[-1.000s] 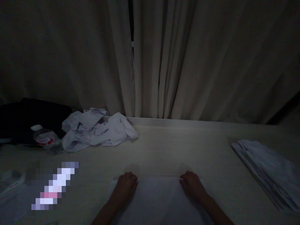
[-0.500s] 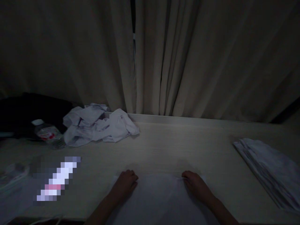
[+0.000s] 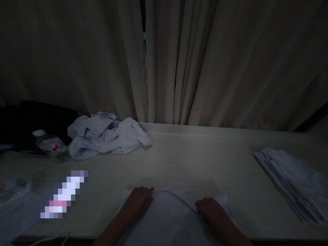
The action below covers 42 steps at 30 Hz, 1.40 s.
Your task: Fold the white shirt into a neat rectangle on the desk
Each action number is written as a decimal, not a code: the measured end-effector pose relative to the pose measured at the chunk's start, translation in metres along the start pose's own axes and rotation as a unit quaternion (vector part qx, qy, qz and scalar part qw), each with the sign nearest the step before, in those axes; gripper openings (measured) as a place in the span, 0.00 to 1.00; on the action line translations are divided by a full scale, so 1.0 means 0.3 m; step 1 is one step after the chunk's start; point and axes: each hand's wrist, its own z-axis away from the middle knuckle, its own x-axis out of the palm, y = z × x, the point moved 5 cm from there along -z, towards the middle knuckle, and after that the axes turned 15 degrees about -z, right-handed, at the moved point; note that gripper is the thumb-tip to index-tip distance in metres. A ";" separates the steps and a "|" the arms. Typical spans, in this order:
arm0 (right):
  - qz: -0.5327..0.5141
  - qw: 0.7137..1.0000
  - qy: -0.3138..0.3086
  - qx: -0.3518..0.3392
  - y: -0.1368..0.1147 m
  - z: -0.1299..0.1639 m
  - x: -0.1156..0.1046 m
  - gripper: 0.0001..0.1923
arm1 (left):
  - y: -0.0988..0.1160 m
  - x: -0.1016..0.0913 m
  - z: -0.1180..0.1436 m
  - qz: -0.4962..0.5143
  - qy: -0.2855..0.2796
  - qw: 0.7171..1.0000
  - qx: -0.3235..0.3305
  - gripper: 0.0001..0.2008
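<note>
A thin white cloth (image 3: 169,218) lies on the table in front of me, running down past the near edge of the frame. At its far left edge, my left hand (image 3: 142,199) is closed on the fabric, index finger along the edge. My right hand (image 3: 208,208) pinches the far edge on the right, drawn back toward me, so the edge slants between my hands. A corner of cloth sticks out beyond my right wrist. The fingertips are partly hidden in the dim light.
A crumpled white cloth heap (image 3: 107,138) lies at the back left beside a plastic bottle (image 3: 52,145) and a black item (image 3: 36,118). Flat, stacked white cloths (image 3: 294,184) lie on the right. A blurred-out bright object (image 3: 66,193) is at left. Curtains (image 3: 164,61) hang behind.
My right hand has moved nearer to me, pulling the cloth's far edge into a slant and baring a corner at the right. My left hand has stayed nearly in place.
</note>
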 end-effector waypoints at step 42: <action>-0.171 0.975 -0.083 0.116 -0.135 -0.021 -0.122 0.34 | 0.164 -0.180 0.004 0.152 -0.132 0.979 -0.012 0.24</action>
